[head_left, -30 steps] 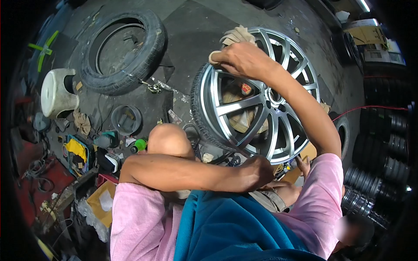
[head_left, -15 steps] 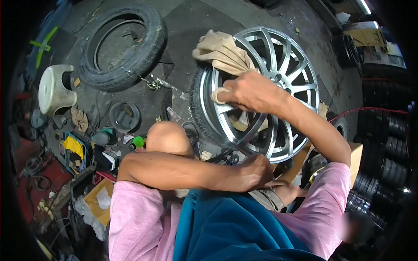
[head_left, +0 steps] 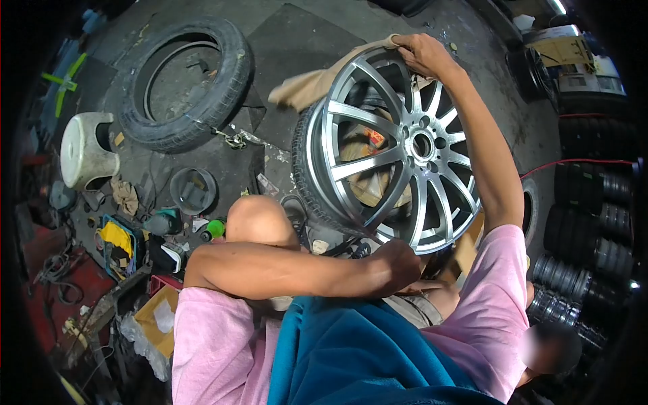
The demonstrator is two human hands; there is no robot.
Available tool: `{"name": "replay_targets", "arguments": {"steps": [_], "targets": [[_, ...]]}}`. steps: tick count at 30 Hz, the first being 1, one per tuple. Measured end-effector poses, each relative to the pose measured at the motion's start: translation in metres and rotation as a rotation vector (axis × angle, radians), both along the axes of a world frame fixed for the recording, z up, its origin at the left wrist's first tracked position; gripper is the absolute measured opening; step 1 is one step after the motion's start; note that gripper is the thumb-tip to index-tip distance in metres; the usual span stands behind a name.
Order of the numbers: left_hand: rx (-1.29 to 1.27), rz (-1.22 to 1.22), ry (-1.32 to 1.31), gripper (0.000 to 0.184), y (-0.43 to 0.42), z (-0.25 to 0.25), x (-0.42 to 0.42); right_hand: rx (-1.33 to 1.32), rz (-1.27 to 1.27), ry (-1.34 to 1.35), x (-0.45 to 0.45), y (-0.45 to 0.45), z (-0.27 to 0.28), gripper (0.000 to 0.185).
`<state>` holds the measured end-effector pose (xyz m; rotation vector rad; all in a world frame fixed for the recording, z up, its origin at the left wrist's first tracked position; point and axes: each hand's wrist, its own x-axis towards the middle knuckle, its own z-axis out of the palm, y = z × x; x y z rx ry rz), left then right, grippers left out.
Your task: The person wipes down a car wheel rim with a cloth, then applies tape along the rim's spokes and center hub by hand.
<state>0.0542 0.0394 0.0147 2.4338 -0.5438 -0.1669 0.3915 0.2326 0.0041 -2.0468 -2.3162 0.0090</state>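
Note:
A silver multi-spoke alloy wheel (head_left: 368, 164) stands tilted before me, with a black tyre (head_left: 305, 182) around its back part. My right hand (head_left: 424, 55) is closed on a beige cloth (head_left: 327, 77) at the wheel's far upper rim. The cloth trails leftward from the fingers along the outside of the rim and is blurred at its loose end. Close to the near lower rim, my left hand (head_left: 397, 267) is curled into a fist. Its fingers face away, so I cannot tell whether it grips anything. Through the spokes, a crumpled bag or wrapping shows.
A loose tyre (head_left: 233, 101) lies at the upper left. Nearby are a white stool (head_left: 84, 150), a bucket (head_left: 209, 196) and a green-capped bottle (head_left: 214, 229). Stacked tyres (head_left: 580, 229) line the right side, with a red hose (head_left: 574, 162) across them. Another person's head is at lower right.
My right hand has moved from the left spokes up and away to the far rim, drawing the cloth out along the edge. The wheel appears turned slightly. My left hand has barely moved.

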Motion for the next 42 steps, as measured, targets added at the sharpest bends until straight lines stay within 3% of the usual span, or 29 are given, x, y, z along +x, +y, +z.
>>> {"name": "replay_targets", "arguments": {"steps": [5, 8, 9, 12, 13, 14, 16, 18, 21, 23, 26, 27, 29, 30, 33, 35, 36, 38, 42], "targets": [[-0.158, 0.078, -0.154, 0.009, 0.005, -0.007, -0.010, 0.054, 0.224, 0.006, -0.063, -0.005, -0.002, 0.027], [-0.108, 0.081, -0.060, 0.012, 0.002, -0.003, -0.005, 0.081, 0.208, -0.005, -0.054, -0.007, 0.002, 0.027], [-0.107, 0.081, -0.062, 0.012, 0.001, -0.002, -0.003, 0.002, 0.022, -0.063, -0.048, -0.003, 0.001, 0.029], [-0.066, 0.061, -0.014, 0.013, -0.001, -0.001, -0.005, -0.025, -0.045, -0.017, -0.043, -0.004, -0.008, 0.030], [-0.083, 0.041, -0.058, 0.010, 0.001, -0.003, -0.008, -0.014, -0.010, -0.045, -0.059, -0.011, -0.010, 0.030], [-0.100, 0.026, -0.099, 0.009, 0.003, -0.005, -0.012, 0.162, 0.127, -0.192, -0.072, -0.018, -0.018, 0.029], [-0.229, 0.032, -0.143, 0.010, 0.010, -0.015, -0.022, 0.105, 0.168, -0.132, -0.094, -0.025, -0.004, 0.030], [-0.351, 0.033, -0.189, 0.014, 0.012, -0.016, -0.021, 0.069, 0.102, -0.035, -0.059, -0.013, -0.015, 0.030], [-0.228, -0.091, 0.089, 0.019, 0.010, -0.010, -0.016, 0.027, 0.085, 0.004, -0.058, -0.007, -0.010, 0.029], [-0.312, 0.000, -0.112, 0.019, 0.004, -0.028, -0.023, 0.001, 0.071, -0.092, -0.096, -0.023, 0.001, 0.027], [-0.284, 0.076, -0.494, 0.018, 0.015, -0.024, -0.030, -0.136, 0.119, 0.012, -0.125, -0.035, 0.011, 0.029], [-0.286, 0.073, -0.492, 0.018, 0.014, -0.016, -0.027, -0.063, 0.125, 0.016, -0.111, -0.034, 0.002, 0.029], [-0.036, -0.135, -0.002, 0.018, 0.012, -0.001, -0.016, 0.094, 0.169, -0.036, -0.075, -0.020, -0.009, 0.028], [-0.033, -0.133, 0.000, 0.018, 0.013, -0.001, -0.017, 0.097, 0.170, -0.034, -0.078, -0.019, -0.008, 0.028], [-0.241, -0.098, 0.011, 0.019, 0.013, -0.016, -0.018, 0.061, 0.160, -0.042, -0.100, -0.028, 0.002, 0.030], [-0.562, -0.020, -0.256, 0.016, 0.005, -0.043, -0.022, 0.003, 0.245, 0.077, -0.120, -0.043, -0.008, 0.027], [-0.563, -0.021, -0.254, 0.016, 0.002, -0.043, -0.025, -0.036, 0.270, 0.127, -0.141, -0.059, 0.001, 0.025], [-0.565, 0.203, -0.445, 0.015, -0.002, -0.041, -0.033, -0.121, 0.345, 0.109, -0.161, -0.082, 0.007, 0.022], [-0.566, 0.120, -0.392, 0.014, 0.003, -0.036, -0.038, -0.108, 0.379, -0.001, -0.164, -0.091, 0.012, 0.028]]}}
